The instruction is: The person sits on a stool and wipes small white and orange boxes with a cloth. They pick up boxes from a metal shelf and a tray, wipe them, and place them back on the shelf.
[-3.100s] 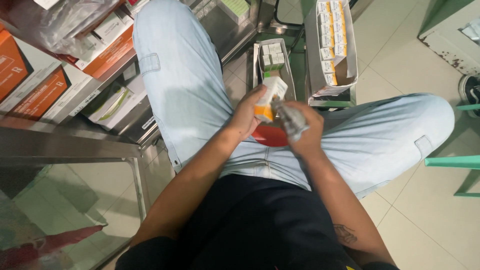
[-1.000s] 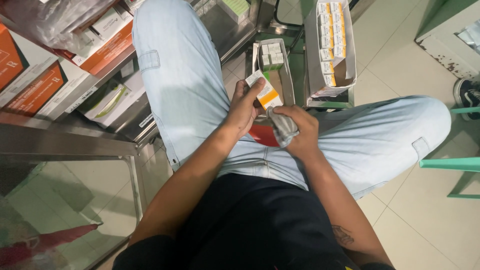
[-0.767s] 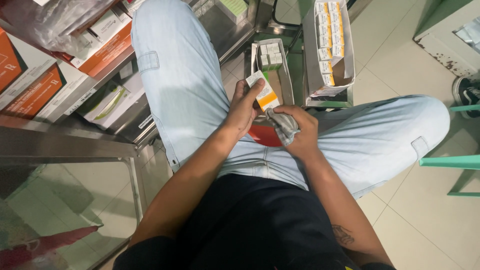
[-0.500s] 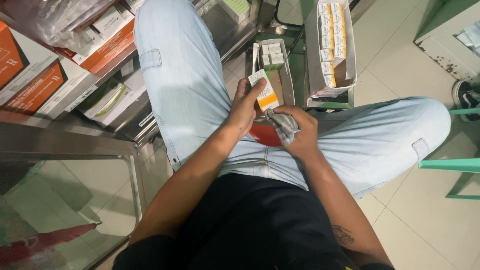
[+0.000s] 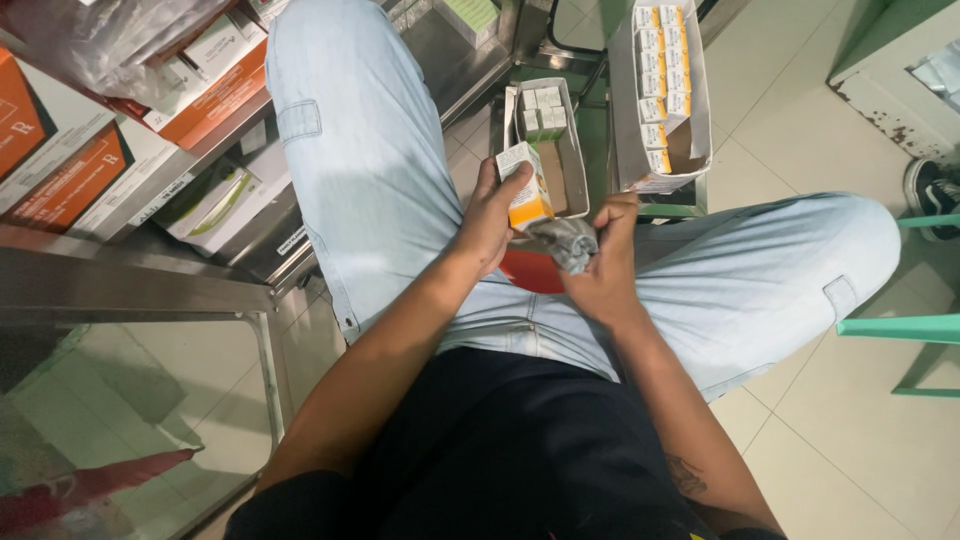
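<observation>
Left hand (image 5: 490,215) grip clenched on small carton (image 5: 525,190), right hand (image 5: 600,265) grasping grey cloth (image 5: 565,242), two trays (image 5: 690,90) beyond — rows of cartons inside

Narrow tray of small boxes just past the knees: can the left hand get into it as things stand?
Probably yes. The narrow tray sits open-topped just beyond the left hand, nothing between. But that hand grips a small orange-and-white box, so its fingers are occupied.

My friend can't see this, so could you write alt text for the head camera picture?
A seated person in pale jeans holds a small white-and-orange carton in the left hand and a crumpled grey cloth in the right hand. Ahead on the floor stand two open grey trays of similar cartons.
</observation>
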